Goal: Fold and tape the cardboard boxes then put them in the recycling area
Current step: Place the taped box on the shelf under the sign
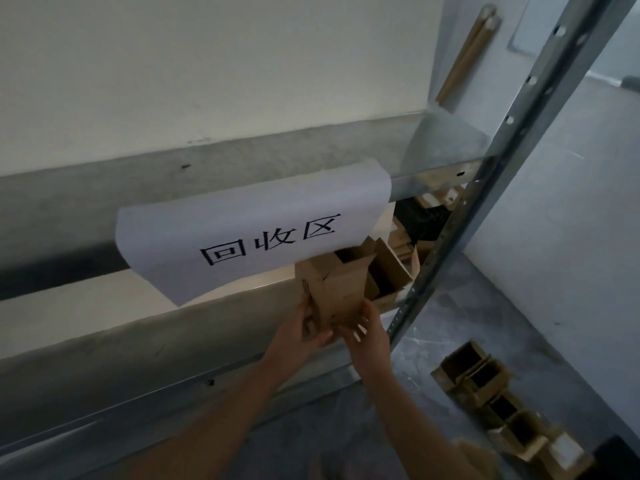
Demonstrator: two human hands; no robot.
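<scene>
**Both hands hold one box at the shelf**

A white paper sign (252, 233) with three black characters hangs over the front edge of a metal shelf (104, 368). Two bare forearms reach up and forward from the bottom of the view.

The left hand (304, 329) grips the lower left side of the cardboard box (334, 289), with its fingers curled round the edge and its thumb on the near face. The right hand (369, 332) clasps the lower right corner, thumb across the near face and fingers reaching up the right side.

There is one held box. It is brown, tall and narrow, with its top open onto a dark inside and its flaps standing up. It tilts slightly, and its upper end sits just under the sign's lower edge, at the mouth of the shelf bay.

Just right of it, at least two more open boxes (389, 271) sit on the shelf, with other cardboard behind them that is too dim to count. Beyond the perforated steel upright (519, 133), two cardboard tubes (467, 50) lean against the wall. A row of open boxes on the floor (481, 382), at least four, lies well apart from the hands.
</scene>
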